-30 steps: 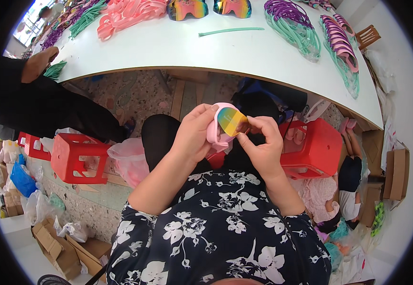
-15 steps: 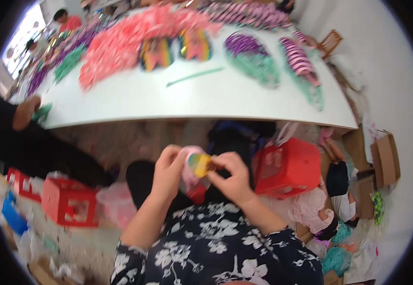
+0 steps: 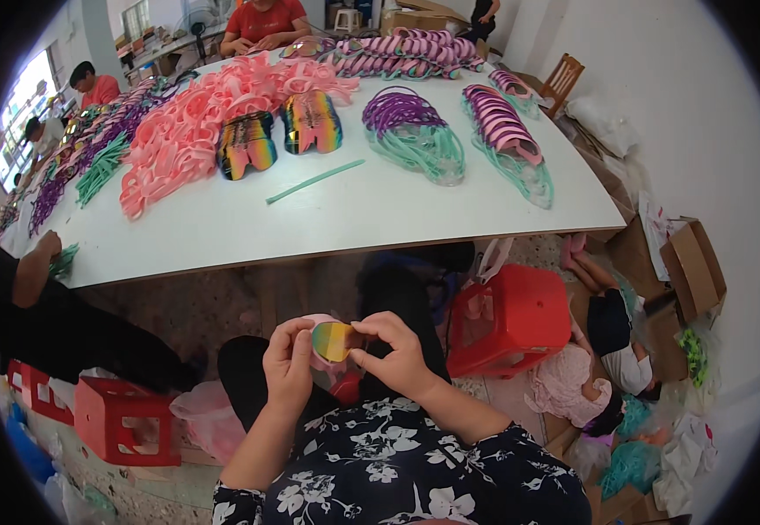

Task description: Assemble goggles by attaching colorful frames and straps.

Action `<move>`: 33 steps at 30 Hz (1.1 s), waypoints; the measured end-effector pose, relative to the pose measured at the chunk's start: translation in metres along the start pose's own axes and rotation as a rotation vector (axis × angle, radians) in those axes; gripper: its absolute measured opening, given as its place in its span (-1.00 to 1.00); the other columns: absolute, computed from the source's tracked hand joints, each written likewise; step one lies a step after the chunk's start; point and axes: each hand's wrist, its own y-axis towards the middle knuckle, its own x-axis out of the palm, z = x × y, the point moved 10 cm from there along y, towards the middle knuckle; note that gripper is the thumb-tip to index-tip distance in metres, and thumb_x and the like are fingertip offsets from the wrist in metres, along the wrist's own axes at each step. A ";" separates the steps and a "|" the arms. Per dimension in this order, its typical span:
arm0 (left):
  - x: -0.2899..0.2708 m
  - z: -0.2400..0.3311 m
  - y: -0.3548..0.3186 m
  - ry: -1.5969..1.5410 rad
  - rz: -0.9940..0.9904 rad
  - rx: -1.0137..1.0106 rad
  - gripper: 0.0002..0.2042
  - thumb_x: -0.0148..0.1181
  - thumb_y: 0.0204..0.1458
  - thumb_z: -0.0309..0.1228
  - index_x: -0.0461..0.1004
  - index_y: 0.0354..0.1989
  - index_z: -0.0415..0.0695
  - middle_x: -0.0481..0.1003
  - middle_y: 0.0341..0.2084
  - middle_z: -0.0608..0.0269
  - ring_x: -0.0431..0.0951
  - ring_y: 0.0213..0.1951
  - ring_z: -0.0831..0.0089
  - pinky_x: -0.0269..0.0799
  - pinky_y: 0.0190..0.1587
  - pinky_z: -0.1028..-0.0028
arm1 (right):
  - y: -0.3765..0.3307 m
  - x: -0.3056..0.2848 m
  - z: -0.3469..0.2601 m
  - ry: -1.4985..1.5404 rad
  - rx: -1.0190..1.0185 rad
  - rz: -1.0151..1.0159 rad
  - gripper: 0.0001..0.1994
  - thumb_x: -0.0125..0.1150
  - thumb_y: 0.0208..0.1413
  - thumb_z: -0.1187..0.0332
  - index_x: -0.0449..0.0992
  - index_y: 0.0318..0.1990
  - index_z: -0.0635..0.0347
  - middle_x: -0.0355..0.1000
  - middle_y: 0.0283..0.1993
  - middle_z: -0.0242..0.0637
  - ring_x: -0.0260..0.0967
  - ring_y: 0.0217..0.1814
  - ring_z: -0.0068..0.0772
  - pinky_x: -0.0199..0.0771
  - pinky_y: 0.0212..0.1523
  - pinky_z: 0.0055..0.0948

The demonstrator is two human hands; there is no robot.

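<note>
Over my lap, my left hand [image 3: 290, 360] grips a pale pink goggle frame [image 3: 319, 321], thumb and fingers closed at its left side. A mirrored lens [image 3: 331, 341], shading from green to yellow and orange, sits against the frame; whether it is seated in it I cannot tell. My right hand [image 3: 395, 350] pinches the lens's right edge between thumb and fingers. On the white table [image 3: 353, 210] ahead lie two stacks of rainbow lenses [image 3: 313, 122] beside a heap of pink frames [image 3: 178, 131]. A single green strap [image 3: 314, 182] lies nearer me.
Bundles of purple-and-green straps [image 3: 415, 136] and pink-and-green goggles [image 3: 507, 136] lie on the table's right. Red stools [image 3: 520, 319] stand either side. A co-worker's hand [image 3: 38, 262] is at the left table edge. Two people [image 3: 572, 385] lie on cardboard by boxes [image 3: 693, 271] at right.
My view has tilted up and shifted, so the table and my hands appear lower. Both hands still hold the frame and lens, with the lens now turned more toward me.
</note>
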 end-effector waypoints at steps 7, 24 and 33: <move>0.005 0.008 -0.001 0.131 0.009 0.129 -0.78 0.05 0.29 -0.49 0.55 -0.01 -0.30 0.57 -0.21 0.16 0.59 -0.21 0.48 0.49 -0.12 0.49 | -0.005 -0.004 -0.002 -0.063 -0.021 0.066 -0.59 0.48 -0.17 0.55 0.59 -0.07 0.22 0.47 -0.14 -0.21 0.46 -0.14 -0.32 0.48 -0.11 -0.43; 0.006 0.008 -0.016 0.054 -0.037 0.089 -0.66 0.02 0.28 -0.56 0.43 0.21 -0.27 0.54 -0.06 0.19 0.53 -0.08 0.55 0.43 -0.03 0.55 | -0.006 -0.010 0.004 -0.066 0.035 0.122 -0.60 0.47 -0.16 0.56 0.59 -0.07 0.24 0.46 -0.13 -0.23 0.41 -0.17 -0.40 0.45 -0.16 -0.49; 0.000 0.018 -0.015 0.172 -0.041 0.122 -0.67 0.16 0.19 -0.60 0.51 0.14 -0.25 0.57 -0.24 0.27 0.53 -0.25 0.60 0.44 -0.16 0.59 | -0.009 -0.004 0.006 -0.005 0.021 0.107 -0.59 0.49 -0.17 0.56 0.58 -0.08 0.25 0.46 -0.14 -0.22 0.41 -0.18 -0.39 0.45 -0.19 -0.48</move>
